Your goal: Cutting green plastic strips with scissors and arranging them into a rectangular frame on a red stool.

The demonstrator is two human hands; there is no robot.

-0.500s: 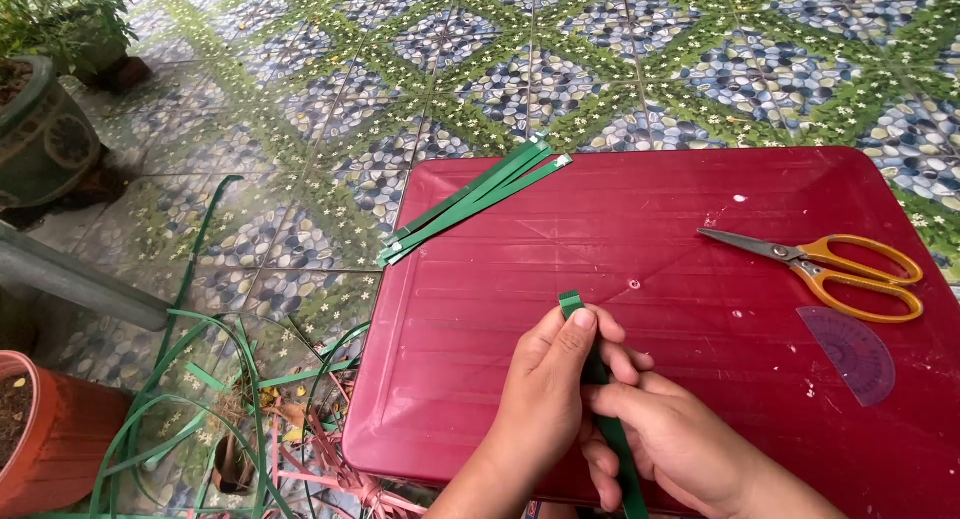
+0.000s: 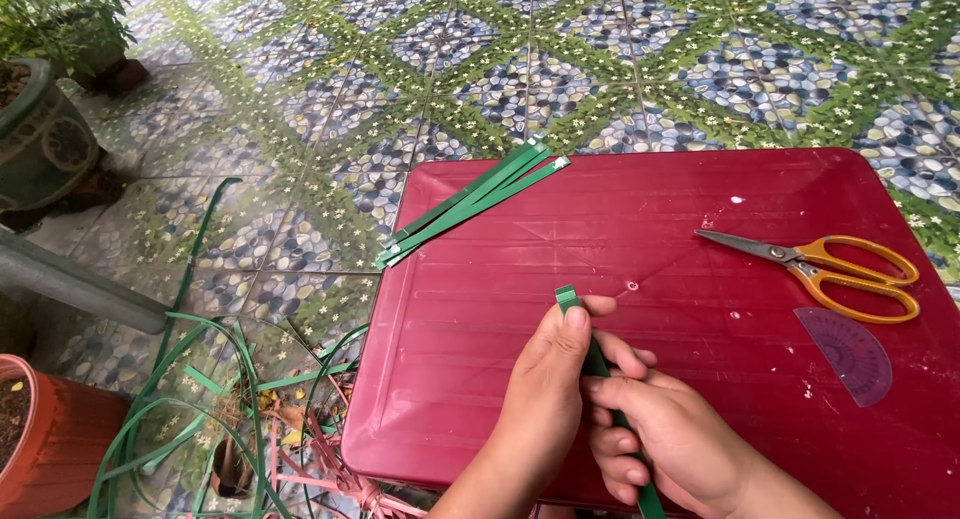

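Note:
A narrow green strip (image 2: 569,299) with a folded top end pokes up between both hands over the near part of a dark red plastic table (image 2: 700,199). My left hand (image 2: 545,389) pinches the strip near its folded end with thumb and fingers. Lower down, my right hand (image 2: 665,439) grips the same strip, whose tail runs out at the bottom edge of the view. A bundle of cut green strips (image 2: 470,201) lies diagonally across the table's far left corner.
Orange-handled scissors (image 2: 830,269) and a purple half-round protractor (image 2: 850,354) lie at the table's right. Loose green strapping coils (image 2: 190,399) on the patterned tile floor to the left, beside a terracotta pot (image 2: 50,449), a grey pipe (image 2: 70,279) and a glazed planter (image 2: 40,139).

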